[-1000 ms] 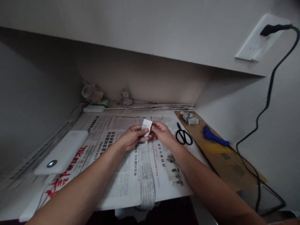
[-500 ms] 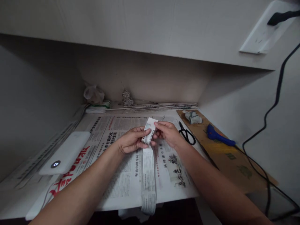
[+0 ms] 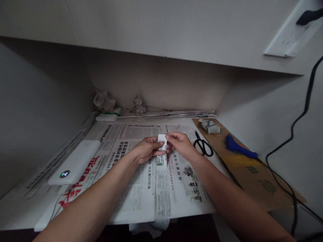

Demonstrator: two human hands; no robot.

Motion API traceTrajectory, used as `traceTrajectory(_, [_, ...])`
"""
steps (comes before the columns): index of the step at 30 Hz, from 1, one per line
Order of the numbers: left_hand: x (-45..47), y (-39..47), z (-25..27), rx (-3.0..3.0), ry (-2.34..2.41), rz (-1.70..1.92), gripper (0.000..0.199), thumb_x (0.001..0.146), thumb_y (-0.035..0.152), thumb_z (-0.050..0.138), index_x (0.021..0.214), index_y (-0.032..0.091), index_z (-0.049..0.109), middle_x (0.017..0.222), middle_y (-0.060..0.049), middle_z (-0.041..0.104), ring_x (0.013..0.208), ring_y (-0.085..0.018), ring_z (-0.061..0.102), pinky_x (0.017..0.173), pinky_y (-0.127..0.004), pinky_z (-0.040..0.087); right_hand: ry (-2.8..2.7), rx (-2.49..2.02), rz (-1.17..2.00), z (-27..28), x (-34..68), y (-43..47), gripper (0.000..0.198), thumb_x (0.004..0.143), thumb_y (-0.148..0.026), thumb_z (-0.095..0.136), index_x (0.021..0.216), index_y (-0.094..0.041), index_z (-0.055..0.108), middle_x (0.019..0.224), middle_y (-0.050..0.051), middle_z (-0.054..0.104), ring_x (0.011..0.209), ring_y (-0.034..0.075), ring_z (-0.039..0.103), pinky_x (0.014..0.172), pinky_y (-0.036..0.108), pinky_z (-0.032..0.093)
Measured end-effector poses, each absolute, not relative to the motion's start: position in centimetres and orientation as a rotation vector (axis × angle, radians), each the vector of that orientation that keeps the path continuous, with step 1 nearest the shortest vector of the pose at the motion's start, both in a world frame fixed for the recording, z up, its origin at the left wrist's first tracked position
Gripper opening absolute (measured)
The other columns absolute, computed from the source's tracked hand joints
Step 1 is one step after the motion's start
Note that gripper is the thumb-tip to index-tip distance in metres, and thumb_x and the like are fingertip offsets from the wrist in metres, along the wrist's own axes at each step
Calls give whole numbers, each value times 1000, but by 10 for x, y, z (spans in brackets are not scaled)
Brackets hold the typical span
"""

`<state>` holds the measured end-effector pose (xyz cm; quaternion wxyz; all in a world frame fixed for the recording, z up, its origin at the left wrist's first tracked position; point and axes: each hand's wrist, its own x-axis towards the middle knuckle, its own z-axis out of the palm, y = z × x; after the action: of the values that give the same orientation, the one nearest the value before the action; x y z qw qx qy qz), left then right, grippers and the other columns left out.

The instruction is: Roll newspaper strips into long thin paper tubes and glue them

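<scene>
Both hands pinch one long strip of newspaper near its upper end, over the middle of the papered surface. My left hand is closed on the strip's left side, thumb on top. From the right, my right hand grips the white top edge between thumb and fingers. Below the hands the strip runs toward me and droops over the front edge. Under it lie spread newspaper sheets. Black-handled scissors lie just right of my right hand.
A white power bank with a lit display lies at left. On the right, cardboard bears a blue glue gun with a black cord. Thin paper rods and a small woven piece are at the back, beneath a low overhang.
The strip's held end has turned straighter and now hangs flat below my fingers. Both hands stay close together on it. The whole view has shifted slightly.
</scene>
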<state>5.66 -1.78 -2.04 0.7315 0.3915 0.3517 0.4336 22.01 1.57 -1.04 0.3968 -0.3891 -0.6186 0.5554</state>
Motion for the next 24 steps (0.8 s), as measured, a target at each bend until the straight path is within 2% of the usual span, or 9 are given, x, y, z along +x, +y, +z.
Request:
traceTrajectory(5, [58, -17, -22, 877, 863, 959, 24, 77, 27, 67, 94, 10, 68, 91, -12, 70, 77, -17, 67, 73, -27, 54, -1540, -1006, 1591, -5, 231, 21, 39, 77, -40, 63, 110, -17, 62, 73, 3, 63, 61, 12, 58, 45, 19, 34])
traceTrajectory(10, [58, -19, -20, 952, 881, 935, 26, 78, 34, 65, 92, 12, 69, 90, -10, 69, 71, -14, 65, 65, -24, 53, -1653, -972, 1608, -8, 232, 23, 39, 77, -44, 64, 100, -13, 68, 65, 4, 63, 61, 12, 55, 46, 20, 32])
traceTrajectory(18, [61, -21, -23, 986, 888, 977, 31, 74, 37, 68, 95, 14, 68, 95, -10, 69, 74, -14, 65, 65, -26, 54, -1651, -1003, 1521, -9, 228, 21, 36, 75, -43, 65, 93, -12, 70, 59, 1, 59, 53, 9, 48, 45, 20, 32])
traceTrajectory(24, [64, -22, -21, 988, 904, 987, 33, 73, 39, 68, 92, 13, 68, 90, -11, 69, 70, -14, 65, 64, -25, 53, -1658, -967, 1540, -9, 229, 21, 33, 76, -43, 64, 90, -13, 70, 58, 2, 60, 53, 9, 51, 45, 20, 33])
